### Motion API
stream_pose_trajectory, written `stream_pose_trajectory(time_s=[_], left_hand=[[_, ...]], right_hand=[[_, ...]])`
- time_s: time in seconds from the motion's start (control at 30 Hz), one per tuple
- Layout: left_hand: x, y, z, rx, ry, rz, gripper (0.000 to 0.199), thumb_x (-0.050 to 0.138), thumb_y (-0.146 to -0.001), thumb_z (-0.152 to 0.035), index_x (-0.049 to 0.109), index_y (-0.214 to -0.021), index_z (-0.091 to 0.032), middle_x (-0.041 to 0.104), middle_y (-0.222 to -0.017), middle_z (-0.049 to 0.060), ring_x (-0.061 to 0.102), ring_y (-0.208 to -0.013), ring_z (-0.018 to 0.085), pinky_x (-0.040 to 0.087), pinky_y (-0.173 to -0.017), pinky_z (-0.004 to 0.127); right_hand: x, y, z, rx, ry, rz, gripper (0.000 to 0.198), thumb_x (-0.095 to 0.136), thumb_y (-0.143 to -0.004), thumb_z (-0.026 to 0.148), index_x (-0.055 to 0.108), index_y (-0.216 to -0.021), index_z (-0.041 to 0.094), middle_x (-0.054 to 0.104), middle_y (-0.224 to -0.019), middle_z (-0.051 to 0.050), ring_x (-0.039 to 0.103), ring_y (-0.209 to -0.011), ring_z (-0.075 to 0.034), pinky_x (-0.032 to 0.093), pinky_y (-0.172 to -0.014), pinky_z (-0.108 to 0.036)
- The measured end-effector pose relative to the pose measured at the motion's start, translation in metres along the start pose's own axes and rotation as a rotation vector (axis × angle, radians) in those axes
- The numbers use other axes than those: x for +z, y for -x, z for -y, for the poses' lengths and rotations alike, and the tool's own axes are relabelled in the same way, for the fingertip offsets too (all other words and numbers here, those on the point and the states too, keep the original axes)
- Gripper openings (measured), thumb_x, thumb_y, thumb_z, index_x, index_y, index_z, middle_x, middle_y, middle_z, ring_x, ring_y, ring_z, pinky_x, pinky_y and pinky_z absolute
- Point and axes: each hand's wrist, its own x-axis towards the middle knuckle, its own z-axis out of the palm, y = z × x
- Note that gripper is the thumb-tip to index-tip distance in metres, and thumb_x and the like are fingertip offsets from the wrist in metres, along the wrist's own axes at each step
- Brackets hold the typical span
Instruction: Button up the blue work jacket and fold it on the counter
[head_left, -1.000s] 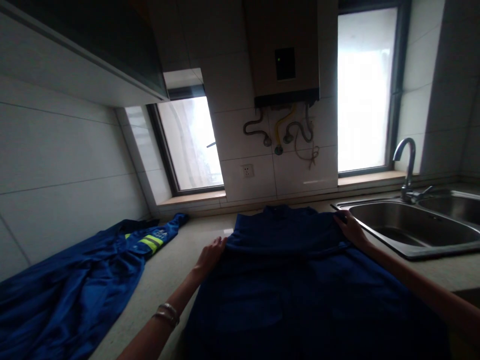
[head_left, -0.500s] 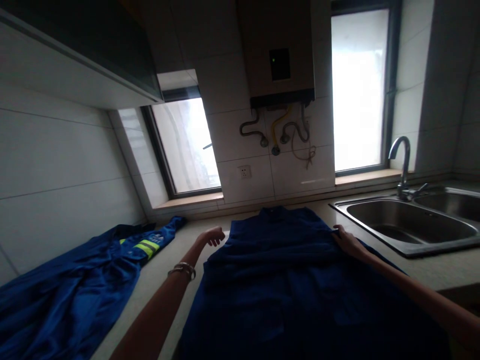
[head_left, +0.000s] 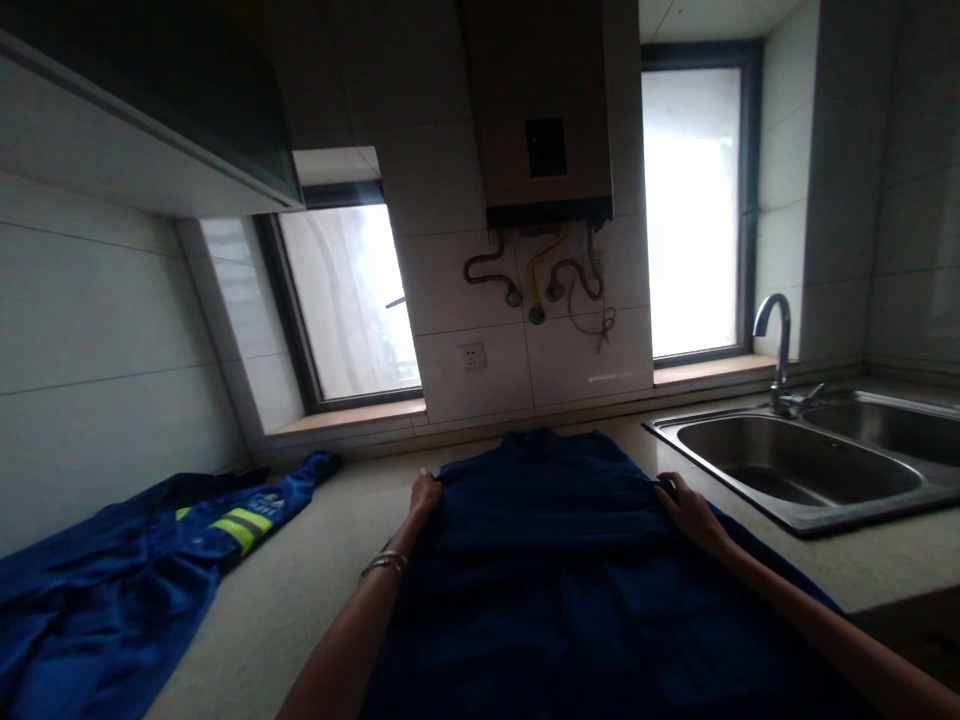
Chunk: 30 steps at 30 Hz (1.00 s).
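A dark blue work jacket [head_left: 540, 540] lies spread on the countertop, its collar toward the wall. My left hand [head_left: 427, 492], with bracelets at the wrist, is closed on the jacket's left shoulder edge. On the opposite edge, my right hand [head_left: 686, 508] pinches the fabric near the right shoulder. The sleeves are not visible from here, and the near part of the jacket is very dark. Off to the left lies a second blue garment [head_left: 150, 580] with a yellow-green reflective band and white lettering, apart from my hands.
A steel double sink [head_left: 795, 515] with a faucet [head_left: 781, 350] is set into the pale countertop [head_left: 300, 590] at right. Pipes hang below a water heater [head_left: 544, 150] on the tiled wall. An overhead cabinet [head_left: 150, 120] juts out at upper left.
My left hand has come down to the jacket's left shoulder edge and taken hold of it. My right hand keeps its place on the fabric. The view has shifted slightly.
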Motion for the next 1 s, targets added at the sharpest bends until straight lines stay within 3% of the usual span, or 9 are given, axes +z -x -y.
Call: stream_pose_trajectory(time_s=[0.17,0.33,0.43,0.5,0.63,0.7,0.77,0.9,1.0], left_hand=[[0.032,0.005,0.0,-0.035,-0.146,-0.058,0.041,0.019,-0.089,-0.018,0.042,-0.122,-0.012,0.06,-0.095,0.021,0.061,-0.083,0.03,0.042,-0.069,0.039],[0.039,0.003,0.001,0.024,-0.277,-0.068,0.043,0.02,-0.089,-0.02,0.05,-0.12,-0.022,0.056,-0.11,0.019,0.063,-0.083,0.028,0.045,-0.068,0.038],[0.036,-0.001,0.008,-0.014,-0.11,-0.065,0.038,0.028,-0.089,-0.023,0.06,-0.109,-0.02,0.057,-0.111,0.017,0.062,-0.089,0.027,0.044,-0.074,0.037],[0.034,-0.006,0.016,-0.039,0.024,-0.055,0.034,0.036,-0.086,-0.022,0.063,-0.105,-0.017,0.061,-0.109,0.014,0.059,-0.096,0.026,0.043,-0.08,0.033],[0.028,-0.016,0.034,-0.065,0.132,-0.03,0.034,0.043,-0.084,-0.021,0.062,-0.112,-0.015,0.066,-0.107,0.007,0.058,-0.1,0.02,0.043,-0.08,0.023],[0.026,-0.02,0.038,-0.072,0.161,-0.008,0.035,0.044,-0.083,-0.02,0.062,-0.113,-0.016,0.067,-0.104,0.005,0.06,-0.096,0.018,0.044,-0.077,0.02],[0.026,-0.022,0.039,-0.074,0.164,0.002,0.036,0.043,-0.082,-0.019,0.062,-0.113,-0.017,0.067,-0.104,0.004,0.06,-0.096,0.018,0.045,-0.077,0.02],[0.029,-0.017,0.033,-0.054,0.112,-0.002,0.036,0.041,-0.083,-0.021,0.063,-0.111,-0.019,0.063,-0.113,0.008,0.057,-0.104,0.021,0.042,-0.086,0.025],[0.032,-0.008,0.024,-0.003,-0.012,0.005,0.035,0.043,-0.083,-0.033,0.064,-0.109,-0.021,0.056,-0.12,0.013,0.053,-0.108,0.028,0.04,-0.087,0.036]], right_hand=[[-0.001,0.002,0.001,0.012,0.073,-0.016,0.041,0.04,-0.084,0.046,0.047,-0.111,0.016,0.066,-0.077,-0.008,0.064,-0.075,-0.024,0.045,-0.069,-0.031],[-0.008,-0.003,0.017,-0.061,0.136,0.012,0.036,0.038,-0.087,0.04,0.046,-0.115,0.02,0.066,-0.083,-0.007,0.064,-0.077,-0.022,0.045,-0.069,-0.03],[-0.015,-0.012,0.028,-0.188,0.095,-0.024,0.033,0.036,-0.089,0.036,0.045,-0.118,0.024,0.064,-0.099,-0.006,0.062,-0.089,-0.02,0.044,-0.074,-0.028],[-0.017,-0.016,0.033,-0.201,0.134,0.002,0.031,0.035,-0.09,0.034,0.048,-0.117,0.025,0.062,-0.103,-0.007,0.06,-0.092,-0.019,0.044,-0.075,-0.027],[-0.016,-0.015,0.047,-0.022,0.478,0.228,0.032,0.036,-0.09,0.03,0.054,-0.114,0.02,0.061,-0.096,-0.013,0.062,-0.082,-0.023,0.045,-0.068,-0.032],[-0.013,-0.012,0.062,0.003,0.653,0.219,0.032,0.033,-0.09,0.024,0.058,-0.109,0.016,0.056,-0.104,-0.019,0.06,-0.088,-0.028,0.045,-0.069,-0.037],[-0.009,-0.009,0.078,-0.079,0.722,0.172,0.034,0.031,-0.089,0.02,0.06,-0.107,0.014,0.051,-0.115,-0.022,0.055,-0.1,-0.031,0.043,-0.076,-0.041],[0.006,0.0,0.091,-0.357,0.588,0.271,0.045,0.034,-0.09,0.041,0.045,-0.13,0.024,0.033,-0.14,-0.013,0.034,-0.125,-0.032,0.03,-0.098,-0.048],[0.018,0.007,0.08,-0.368,0.542,0.38,0.054,0.029,-0.087,0.057,0.037,-0.135,0.033,0.028,-0.145,-0.007,0.022,-0.132,-0.031,0.014,-0.103,-0.055]])
